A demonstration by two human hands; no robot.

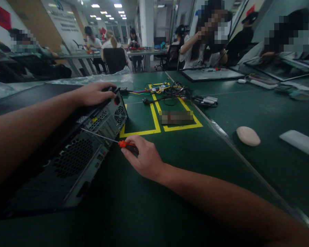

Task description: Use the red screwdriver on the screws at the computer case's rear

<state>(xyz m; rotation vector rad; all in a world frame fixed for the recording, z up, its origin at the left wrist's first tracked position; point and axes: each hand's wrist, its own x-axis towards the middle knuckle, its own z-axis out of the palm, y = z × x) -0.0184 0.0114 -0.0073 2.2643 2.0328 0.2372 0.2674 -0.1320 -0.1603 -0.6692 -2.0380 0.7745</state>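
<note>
A black desktop computer case (pixel 74 161) stands tilted at the left, its grey back panel with vents and ports turned to the right. Over the far top corner of the case lies my left hand (pixel 96 93), fingers bent round the edge and steadying it. My right hand (pixel 144 156) is closed round the handle of a screwdriver (pixel 122 144) with an orange and black grip. The thin metal shaft points left, its tip at the edge of the back panel; whether it sits in a screw I cannot tell.
Yellow tape (pixel 144 132) outlines areas on the green table (pixel 195 151). Tangled black cables (pixel 179 91) and a blurred-out object (pixel 176 117) lie there. A pale rounded case (pixel 248 136) and a white bar (pixel 300 144) are at right. Co-workers sit across the table and behind.
</note>
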